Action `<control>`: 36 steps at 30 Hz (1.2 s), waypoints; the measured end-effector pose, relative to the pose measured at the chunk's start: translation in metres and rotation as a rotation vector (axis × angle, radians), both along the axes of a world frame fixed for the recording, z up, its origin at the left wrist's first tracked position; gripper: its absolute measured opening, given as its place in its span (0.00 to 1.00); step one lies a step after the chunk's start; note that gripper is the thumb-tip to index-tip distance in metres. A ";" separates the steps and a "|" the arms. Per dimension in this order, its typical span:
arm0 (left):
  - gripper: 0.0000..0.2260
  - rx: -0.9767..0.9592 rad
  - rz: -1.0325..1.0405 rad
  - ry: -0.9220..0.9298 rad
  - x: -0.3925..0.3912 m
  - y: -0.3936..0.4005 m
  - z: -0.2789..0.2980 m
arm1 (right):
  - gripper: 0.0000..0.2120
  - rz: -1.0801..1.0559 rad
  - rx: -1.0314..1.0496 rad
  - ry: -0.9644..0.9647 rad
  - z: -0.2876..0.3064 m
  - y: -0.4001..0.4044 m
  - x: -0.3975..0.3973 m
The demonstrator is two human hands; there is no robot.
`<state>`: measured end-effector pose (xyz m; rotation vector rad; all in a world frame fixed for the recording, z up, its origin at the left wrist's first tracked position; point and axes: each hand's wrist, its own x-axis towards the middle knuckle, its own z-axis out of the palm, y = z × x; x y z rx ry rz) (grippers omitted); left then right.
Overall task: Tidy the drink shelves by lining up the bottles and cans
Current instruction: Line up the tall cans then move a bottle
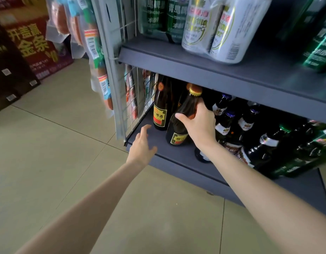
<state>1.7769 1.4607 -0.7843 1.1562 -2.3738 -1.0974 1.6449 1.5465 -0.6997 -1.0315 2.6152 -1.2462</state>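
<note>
On the bottom grey shelf (149, 138) my right hand (198, 123) grips the shoulder of a tilted brown beer bottle (178, 129) with a gold cap and a yellow-red label. A second brown bottle (161, 109) of the same kind stands upright just behind it, by the wire side panel. My left hand (142, 143) hovers above the shelf's front left corner, fingers spread and holding nothing. To the right stand several dark bottles (224, 123) with blue caps and white labels.
Green bottles (303, 154) lean at the far right of the bottom shelf. The upper shelf (213, 68) carries wrapped packs of green cans (158, 15) and white cans (219, 28). Packaged snacks (96, 52) hang on the wire side panel. Red cartons (32, 46) stand on the tiled floor at left.
</note>
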 end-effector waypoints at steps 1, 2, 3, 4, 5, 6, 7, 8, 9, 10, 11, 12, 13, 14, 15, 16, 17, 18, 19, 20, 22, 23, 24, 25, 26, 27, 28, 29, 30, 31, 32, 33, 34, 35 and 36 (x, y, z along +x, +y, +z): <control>0.29 -0.005 0.002 -0.001 0.000 0.000 -0.001 | 0.19 -0.022 0.017 0.009 0.001 -0.005 -0.001; 0.29 -0.011 0.002 0.001 0.001 0.000 -0.002 | 0.19 -0.051 0.033 0.017 0.003 -0.010 -0.002; 0.29 -0.015 0.000 0.002 0.002 0.001 -0.003 | 0.19 -0.086 0.054 0.027 0.005 -0.015 -0.003; 0.29 -0.016 -0.002 0.001 0.004 0.003 -0.004 | 0.20 -0.122 0.084 0.040 0.006 -0.019 -0.004; 0.29 -0.015 -0.004 0.003 0.005 0.004 -0.004 | 0.21 -0.150 0.119 0.053 0.008 -0.022 -0.005; 0.28 -0.015 -0.002 0.009 0.007 0.005 -0.004 | 0.22 -0.164 0.154 0.060 0.010 -0.025 -0.007; 0.28 -0.016 0.004 0.017 0.008 0.005 -0.004 | 0.23 -0.165 0.185 0.065 0.012 -0.027 -0.009; 0.28 -0.016 0.013 0.024 0.009 0.004 -0.002 | 0.24 -0.159 0.210 0.068 0.013 -0.029 -0.011; 0.27 -0.018 0.021 0.028 0.011 0.003 0.000 | 0.25 -0.152 0.228 0.065 0.014 -0.030 -0.013; 0.27 -0.019 0.027 0.030 0.012 0.002 0.002 | 0.25 -0.145 0.241 0.057 0.014 -0.031 -0.015; 0.27 -0.019 0.028 0.031 0.014 0.001 0.004 | 0.26 -0.137 0.252 0.045 0.014 -0.032 -0.016; 0.27 -0.022 0.026 0.036 0.015 0.001 0.006 | 0.26 -0.130 0.261 0.035 0.015 -0.033 -0.016; 0.27 -0.026 0.025 0.043 0.017 0.000 0.007 | 0.27 -0.126 0.267 0.025 0.015 -0.035 -0.017; 0.27 -0.030 0.027 0.048 0.019 0.000 0.008 | 0.27 -0.127 0.270 0.015 0.015 -0.037 -0.017; 0.28 -0.035 0.029 0.052 0.020 -0.001 0.009 | 0.27 -0.131 0.267 0.004 0.016 -0.038 -0.017; 0.27 -0.045 0.031 0.055 0.021 -0.002 0.010 | 0.28 -0.133 0.261 -0.003 0.016 -0.040 -0.017; 0.27 -0.055 0.033 0.058 0.022 -0.003 0.011 | 0.28 -0.131 0.255 -0.006 0.015 -0.040 -0.016; 0.27 -0.062 0.036 0.065 0.023 -0.004 0.012 | 0.29 -0.122 0.242 -0.011 0.015 -0.039 -0.016; 0.27 -0.066 0.040 0.078 0.025 -0.004 0.014 | 0.30 -0.106 0.219 -0.023 0.013 -0.037 -0.014; 0.27 -0.072 0.045 0.099 0.026 -0.004 0.016 | 0.31 -0.086 0.187 -0.038 0.010 -0.033 -0.012; 0.25 -0.099 0.063 0.162 0.029 -0.003 0.022 | 0.31 -0.046 0.117 -0.052 0.003 -0.016 -0.001; 0.25 -0.128 0.070 0.204 0.031 -0.003 0.027 | 0.31 -0.020 0.083 -0.042 0.000 -0.005 0.007; 0.24 -0.172 0.072 0.253 0.033 -0.003 0.034 | 0.30 0.022 0.049 -0.014 -0.001 0.008 0.015; 0.23 -0.227 0.067 0.304 0.034 -0.004 0.043 | 0.30 0.073 0.021 0.033 0.000 0.021 0.022; 0.22 -0.292 0.060 0.354 0.035 -0.007 0.053 | 0.29 0.126 0.003 0.096 0.005 0.034 0.028; 0.21 -0.361 0.055 0.401 0.036 -0.010 0.064 | 0.27 0.176 -0.016 0.169 0.013 0.045 0.031; 0.20 -0.425 0.054 0.440 0.035 -0.013 0.076 | 0.26 0.217 -0.039 0.238 0.025 0.055 0.032; 0.19 -0.480 0.055 0.473 0.033 -0.017 0.089 | 0.24 0.247 -0.074 0.296 0.040 0.062 0.030; 0.19 -0.524 0.054 0.500 0.031 -0.020 0.103 | 0.23 0.268 -0.117 0.345 0.057 0.068 0.028; 0.18 -0.559 0.046 0.527 0.028 -0.022 0.117 | 0.23 0.282 -0.159 0.393 0.074 0.072 0.024; 0.17 -0.585 0.028 0.555 0.024 -0.023 0.133 | 0.22 0.287 -0.185 0.436 0.092 0.076 0.020; 0.17 -0.605 0.008 0.584 0.020 -0.023 0.150 | 0.22 0.287 -0.200 0.474 0.111 0.079 0.017; 0.18 -0.623 -0.014 0.609 0.016 -0.023 0.168 | 0.23 0.282 -0.209 0.512 0.130 0.081 0.013; 0.18 -0.639 -0.035 0.633 0.013 -0.021 0.187 | 0.23 0.273 -0.217 0.557 0.149 0.085 0.009; 0.19 -0.657 -0.054 0.659 0.009 -0.018 0.208 | 0.23 0.264 -0.225 0.611 0.169 0.088 0.006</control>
